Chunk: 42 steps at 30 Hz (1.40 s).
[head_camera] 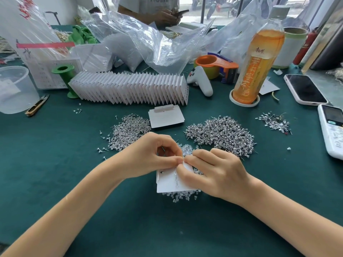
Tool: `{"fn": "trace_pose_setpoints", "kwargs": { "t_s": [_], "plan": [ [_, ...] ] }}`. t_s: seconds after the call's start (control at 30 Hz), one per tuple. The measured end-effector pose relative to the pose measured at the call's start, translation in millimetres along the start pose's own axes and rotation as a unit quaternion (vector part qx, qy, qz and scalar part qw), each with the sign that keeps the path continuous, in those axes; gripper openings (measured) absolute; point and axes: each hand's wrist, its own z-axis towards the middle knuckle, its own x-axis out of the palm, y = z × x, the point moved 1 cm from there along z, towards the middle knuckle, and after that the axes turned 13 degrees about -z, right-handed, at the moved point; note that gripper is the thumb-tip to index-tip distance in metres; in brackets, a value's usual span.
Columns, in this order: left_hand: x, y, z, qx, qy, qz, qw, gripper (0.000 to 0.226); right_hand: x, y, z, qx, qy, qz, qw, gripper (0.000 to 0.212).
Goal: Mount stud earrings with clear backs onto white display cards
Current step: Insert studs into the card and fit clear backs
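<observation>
A white display card (167, 182) lies over a heap of clear backs (182, 196) at the table's centre. My left hand (148, 156) and my right hand (213, 173) meet at the card's top edge, fingertips pinching together on something tiny that I cannot make out; my right hand also holds the card. Stud earrings lie in two large piles, one to the left (130, 132) and one to the right (222, 134), with a small pile (274, 121) further right. A few blank cards (166, 117) lie stacked between the piles. A long row of filled cards (130, 89) stands behind.
Green cloth table (55, 164). An orange drink bottle (258, 58), tape dispenser (217, 66), white controller (201, 80), two phones (304, 89) (332, 130) at right. Plastic tub (13, 88), thread snips (37, 105), green spool (65, 78) at left. Plastic bags and a seated person (157, 10) behind.
</observation>
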Motion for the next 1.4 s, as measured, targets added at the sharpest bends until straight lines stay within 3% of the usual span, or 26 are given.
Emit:
{"fn": "trace_pose_setpoints", "kwargs": {
  "t_s": [0.13,0.23,0.3,0.37,0.47,0.6,0.7,0.83,0.9,0.97,1.0,1.03,1.1,1.17,1.2,1.27,1.4],
  "plan": [
    [0,-3,2,0.003,-0.043,-0.014,0.999,0.019,3,-4,-1,0.043,-0.016,0.023,0.999,0.02],
    [-7,-2,5,-0.013,-0.138,-0.132,0.982,0.045,2,-8,2,0.193,-0.01,0.137,0.972,0.004],
    [-9,0,5,-0.01,-0.147,-0.171,0.974,0.042,1,-8,4,0.333,0.037,0.216,0.917,0.012],
    [-5,2,4,0.0,-0.14,-0.192,0.971,0.032,1,-7,4,0.445,0.099,0.295,0.84,0.014],
    [-4,6,4,0.023,-0.172,-0.214,0.961,0.024,1,-7,7,0.499,0.119,0.44,0.737,0.018],
    [-11,9,3,0.035,-0.209,-0.156,0.965,0.024,-3,-12,10,0.571,0.098,0.528,0.621,0.007],
    [-10,8,-1,0.055,-0.224,-0.04,0.972,0.033,-1,-17,8,0.627,0.113,0.511,0.577,0.011],
    [-4,7,-4,0.116,-0.181,0.173,0.961,0.079,2,-17,11,0.656,0.12,0.524,0.53,0.011],
    [-2,7,-5,0.121,-0.179,0.2,0.956,0.084,3,-17,12,0.655,0.126,0.534,0.519,0.011],
    [-1,7,-5,0.123,-0.192,0.2,0.953,0.083,2,-19,13,0.646,0.129,0.544,0.52,0.011],
    [-1,7,-5,0.122,-0.202,0.199,0.951,0.082,2,-22,13,0.639,0.123,0.536,0.538,0.011],
    [-2,7,-5,0.119,-0.215,0.2,0.948,0.083,3,-27,12,0.63,0.112,0.51,0.575,0.01],
    [-5,7,-5,0.106,-0.243,0.214,0.94,0.083,5,-41,7,0.592,0.107,0.404,0.69,0.007],
    [-9,9,-5,0.091,-0.262,0.228,0.933,0.081,9,-51,2,0.521,0.151,0.277,0.793,0.005],
    [-10,10,-5,0.085,-0.264,0.234,0.932,0.08,12,-54,0,0.48,0.177,0.228,0.829,0.003],
    [-9,12,-5,0.08,-0.263,0.25,0.928,0.079,17,-54,-4,0.407,0.226,0.189,0.864,0.008],
    [-8,14,-4,0.075,-0.263,0.266,0.924,0.074,21,-49,-2,0.343,0.28,0.189,0.876,0.01]
  ]
}}
